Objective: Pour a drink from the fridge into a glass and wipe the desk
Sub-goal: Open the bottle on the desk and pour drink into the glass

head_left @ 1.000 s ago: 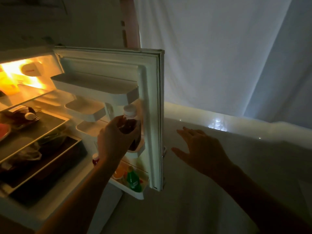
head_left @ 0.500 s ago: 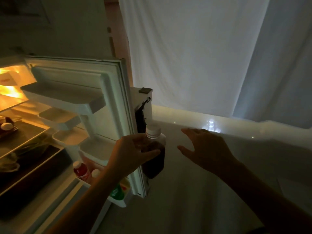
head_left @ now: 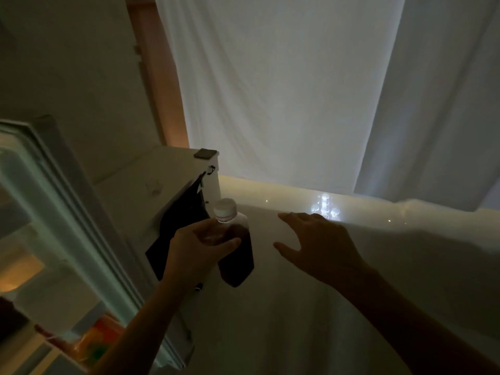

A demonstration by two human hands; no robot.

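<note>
left hand [head_left: 201,246] gripping capped dark-drink bottle [head_left: 234,250] by its shoulder, upright, in the air beside the fridge door [head_left: 62,212] | right hand [head_left: 322,247] hovering open, empty, over the white-draped table [head_left: 405,266] | advice: keep bottle upright, clear door edge | fridge standing open; black cloth [head_left: 180,226] hanging just behind bottle; glass [head_left: 324,207] glinting near table's far edge

A big desk [head_left: 297,320] with a white cloth over it fills the lower right. A clear glass [head_left: 324,207] stands on it near the back edge. Left of the desk is a white cabinet [head_left: 162,180], with a small dark square thing [head_left: 205,153] on top.
</note>
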